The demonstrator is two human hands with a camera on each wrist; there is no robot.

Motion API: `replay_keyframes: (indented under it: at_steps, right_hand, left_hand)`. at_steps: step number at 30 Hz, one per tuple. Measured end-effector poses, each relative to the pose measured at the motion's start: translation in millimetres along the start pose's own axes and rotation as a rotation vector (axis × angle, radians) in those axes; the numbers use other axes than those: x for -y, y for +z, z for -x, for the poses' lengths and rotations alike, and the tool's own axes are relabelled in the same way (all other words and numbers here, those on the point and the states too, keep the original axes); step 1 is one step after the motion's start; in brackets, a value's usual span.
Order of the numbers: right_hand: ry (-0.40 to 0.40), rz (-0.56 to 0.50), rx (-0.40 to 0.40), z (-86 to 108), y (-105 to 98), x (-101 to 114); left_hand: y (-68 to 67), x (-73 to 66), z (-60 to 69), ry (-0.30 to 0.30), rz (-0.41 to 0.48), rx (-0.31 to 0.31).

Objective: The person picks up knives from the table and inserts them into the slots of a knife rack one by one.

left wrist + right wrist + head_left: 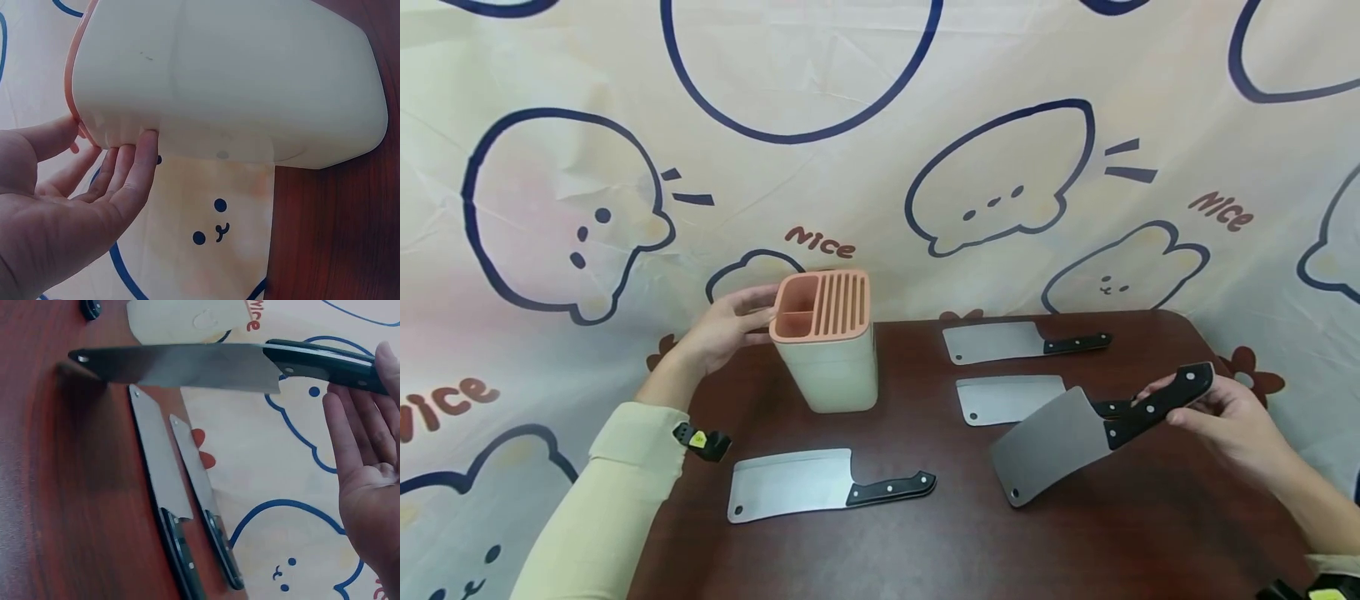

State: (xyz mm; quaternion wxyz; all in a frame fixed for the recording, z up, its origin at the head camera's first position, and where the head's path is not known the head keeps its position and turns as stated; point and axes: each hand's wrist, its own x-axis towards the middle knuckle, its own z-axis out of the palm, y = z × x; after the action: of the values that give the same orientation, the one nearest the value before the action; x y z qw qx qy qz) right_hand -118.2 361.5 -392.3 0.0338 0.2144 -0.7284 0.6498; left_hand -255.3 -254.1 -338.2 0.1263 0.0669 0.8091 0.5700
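My right hand (1232, 417) pinches the black riveted handle of a cleaver (1060, 446) between thumb and fingers. Its broad blade slants down to the left above the table, as the right wrist view also shows for the raised cleaver (206, 365). Against the left side of a cream knife holder (838, 375) rest the fingers of my left hand (718, 333). The holder stands upright, with a peach slotted top. Up close in the left wrist view, the left hand (75, 206) has fairly straight fingers on the holder's wall (219, 81), thumb at the rim.
One cleaver (793, 483) lies at the front left of the dark wood table (925, 550). Behind the raised blade lie a partly covered cleaver (1003, 398) and, farther back, another cleaver (996, 340). A printed cloth (865, 192) hangs behind the table's back edge.
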Motion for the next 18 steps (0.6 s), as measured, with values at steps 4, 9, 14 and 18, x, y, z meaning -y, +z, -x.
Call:
replay_keyframes:
  at_steps: [4,9,14,18]
  right_hand:
    - [-0.031,-0.074,-0.009,-6.5,1.0,8.6]
    - [-0.053,-0.162,-0.036,-14.9,3.5,19.9]
    - [-0.069,-0.14,-0.103,-27.2,5.6,32.3]
    - [-0.058,-0.096,-0.123,-38.4,5.0,41.7]
  left_hand:
    - [-1.2,0.4,0.0,0.007,-0.005,0.005]
    - [-0.9,1.1,-0.6,0.01,-0.005,0.006]
    - [-0.9,1.0,-1.2,0.005,-0.012,-0.001]
    - [-0.7,0.5,-0.9,-0.001,-0.024,-0.008]
